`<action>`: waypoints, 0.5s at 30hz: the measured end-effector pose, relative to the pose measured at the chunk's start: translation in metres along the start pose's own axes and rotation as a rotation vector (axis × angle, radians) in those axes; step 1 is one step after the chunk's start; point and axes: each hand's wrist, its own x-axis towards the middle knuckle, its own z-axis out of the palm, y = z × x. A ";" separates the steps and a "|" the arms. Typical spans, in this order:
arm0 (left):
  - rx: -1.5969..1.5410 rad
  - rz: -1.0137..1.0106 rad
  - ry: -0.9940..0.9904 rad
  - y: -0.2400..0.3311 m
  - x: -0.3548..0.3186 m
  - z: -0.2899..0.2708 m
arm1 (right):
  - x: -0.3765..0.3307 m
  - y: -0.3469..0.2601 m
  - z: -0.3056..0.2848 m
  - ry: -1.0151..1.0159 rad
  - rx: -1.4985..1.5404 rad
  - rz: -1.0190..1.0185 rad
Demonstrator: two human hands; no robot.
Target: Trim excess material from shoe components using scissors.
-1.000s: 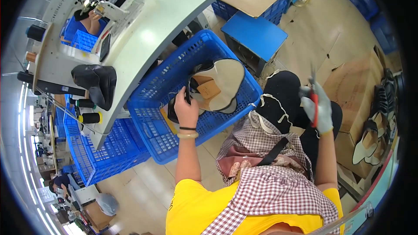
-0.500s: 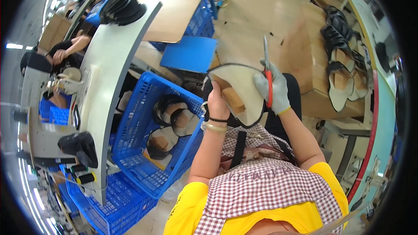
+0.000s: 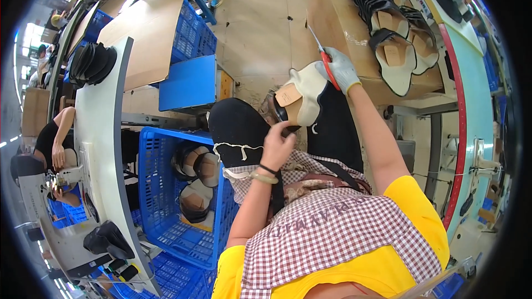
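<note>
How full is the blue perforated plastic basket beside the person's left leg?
Partly filled: several cream, tan and black shoe uppers lie inside the blue perforated plastic basket, below its rim.

- Along the left, there's the long white desk (image 3: 102, 108), carrying a stack of flat black pieces (image 3: 95, 63)!
- Up top, a flat brown cardboard sheet (image 3: 147, 33) lies over a blue plastic crate (image 3: 193, 39)!
- Just beside, a blue-topped stool (image 3: 188, 83)!
- Far right, a red-edged pale green board (image 3: 472, 94)!
</note>
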 end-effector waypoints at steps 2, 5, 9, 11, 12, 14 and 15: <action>0.071 0.028 0.029 0.006 -0.004 0.017 | 0.002 0.000 0.004 0.012 -0.018 0.000; -0.029 -0.038 0.056 -0.001 0.005 0.015 | 0.002 -0.016 0.005 -0.045 0.027 0.055; -0.325 -0.026 -0.001 0.005 0.014 0.008 | 0.001 -0.009 0.011 0.011 0.082 0.130; -0.486 -0.036 -0.003 0.009 0.018 0.003 | -0.003 0.005 0.017 0.138 0.510 0.200; -0.540 -0.128 0.033 0.013 0.019 -0.005 | -0.009 0.004 0.017 0.134 0.512 0.203; -0.588 -0.180 0.094 0.021 0.020 -0.017 | -0.035 -0.013 0.014 0.096 0.826 0.352; -0.480 -0.139 0.145 0.019 0.019 -0.013 | -0.049 -0.023 0.008 0.046 0.790 0.388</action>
